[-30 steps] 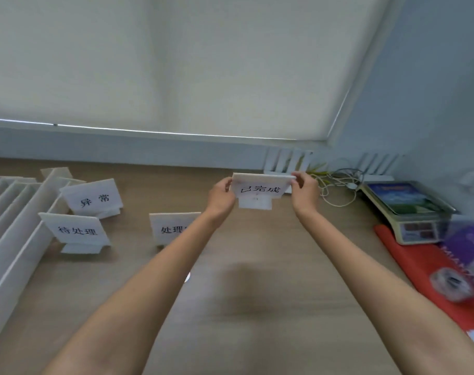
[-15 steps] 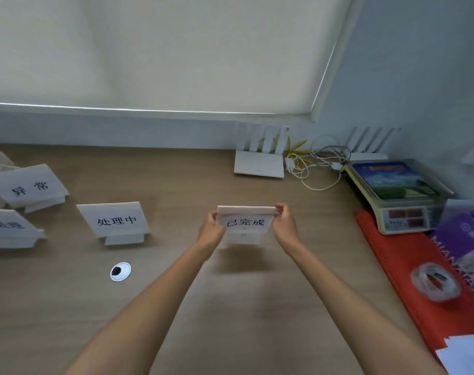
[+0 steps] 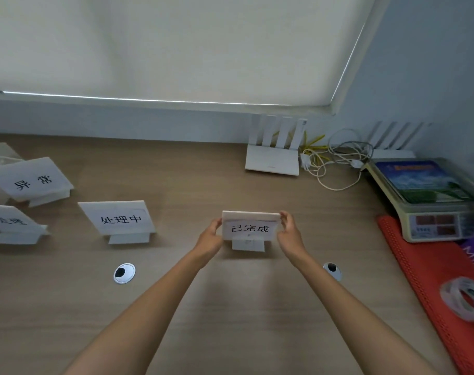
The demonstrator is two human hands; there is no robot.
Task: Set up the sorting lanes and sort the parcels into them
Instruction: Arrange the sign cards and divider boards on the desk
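Looking at the big stuff first: a wooden desk (image 3: 244, 320) fills most of the frame. A red mat (image 3: 419, 261) runs down the right edge, a weighing scale (image 3: 433, 207) sits above it at the right, and a white router (image 3: 272, 161) is against the wall at upper centre. Can't see any parcels in shot.

The left half has three standing signs: the 异常 sign (image 3: 33, 181), the 处理中 sign (image 3: 120, 219), and a third sign (image 3: 8, 220) that's cut off by the left edge and too blurred to read properly. The 已完成 sign (image 3: 250, 228) is the one in play. It's dead centre, to the right of 处理中, well apart from it and in roughly the same row.

What changed: a second ago that sign was up in the air further back, near the router, and half a second ago it was lower. Now its foot looks to be on the desk, or just off it. My guess is the lane labels are nearly all laid out and no sorting has started.

Hands: the left hand (image 3: 208, 240) grips the sign's left edge and the right hand (image 3: 291, 236) pinches the right edge. Fingers are curled onto the card on both sides, and neither hand has let go.

Smallest bits: two round cable holes, one (image 3: 124, 273) at lower left of centre, the other (image 3: 332, 269) just beside the right forearm.
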